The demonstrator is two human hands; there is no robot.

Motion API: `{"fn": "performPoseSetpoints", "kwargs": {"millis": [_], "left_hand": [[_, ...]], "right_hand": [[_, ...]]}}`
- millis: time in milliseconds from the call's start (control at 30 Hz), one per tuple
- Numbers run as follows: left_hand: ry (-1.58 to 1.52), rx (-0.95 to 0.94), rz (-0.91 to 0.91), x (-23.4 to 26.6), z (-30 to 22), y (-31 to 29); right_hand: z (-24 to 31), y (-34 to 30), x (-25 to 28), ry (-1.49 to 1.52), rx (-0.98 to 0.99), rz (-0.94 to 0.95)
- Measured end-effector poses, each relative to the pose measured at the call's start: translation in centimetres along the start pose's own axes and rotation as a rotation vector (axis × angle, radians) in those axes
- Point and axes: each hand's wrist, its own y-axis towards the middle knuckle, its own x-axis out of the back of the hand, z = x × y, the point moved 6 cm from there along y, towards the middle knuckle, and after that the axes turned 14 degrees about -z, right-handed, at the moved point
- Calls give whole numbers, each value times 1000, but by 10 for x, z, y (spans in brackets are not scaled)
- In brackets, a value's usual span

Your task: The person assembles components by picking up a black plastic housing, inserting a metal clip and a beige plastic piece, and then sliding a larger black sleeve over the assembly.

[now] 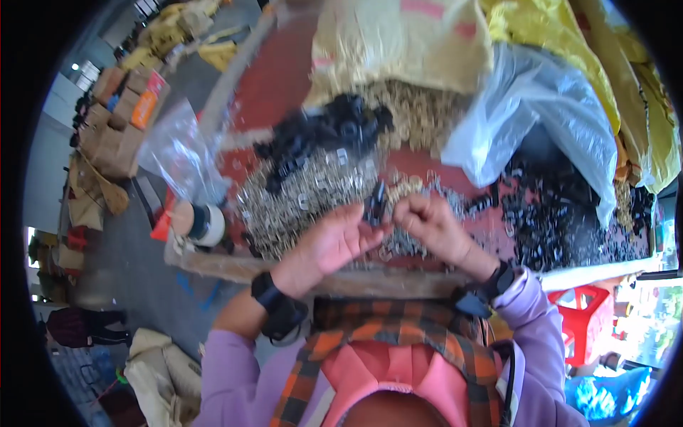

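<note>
My left hand (333, 240) is turned partly palm up over the table's near side. A small dark glossy piece (376, 202) shows at its thumb and fingertips; its exact kind is too blurred to tell. Close beside it, my right hand (432, 223) is closed in a pinch, and whatever its fingertips hold is hidden. Under and left of the hands spreads a heap of small silver metal buckles (302, 203). A pile of black pieces (327, 132) lies on the far side of that heap. Further back are brass-coloured pieces (420, 117) at the mouth of a pale sack (398, 46).
The red tabletop (267, 78) has a raised pale rim (235, 268). Many small black parts (548, 228) lie right, beside a clear plastic bag (541, 92). At the left edge are a white-and-dark jar (207, 225) and another clear bag (181, 153). A red stool (590, 324) stands right.
</note>
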Motion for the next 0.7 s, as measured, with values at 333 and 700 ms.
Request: {"fn": "performPoseSetpoints", "kwargs": {"millis": [333,700], "left_hand": [[153,-83,6,-9,-4,9],[134,-97,-11,-6,2,2]], "right_hand": [[-13,5,13,272,-350,-95],[-10,-6,16,108,-186,-141]]}}
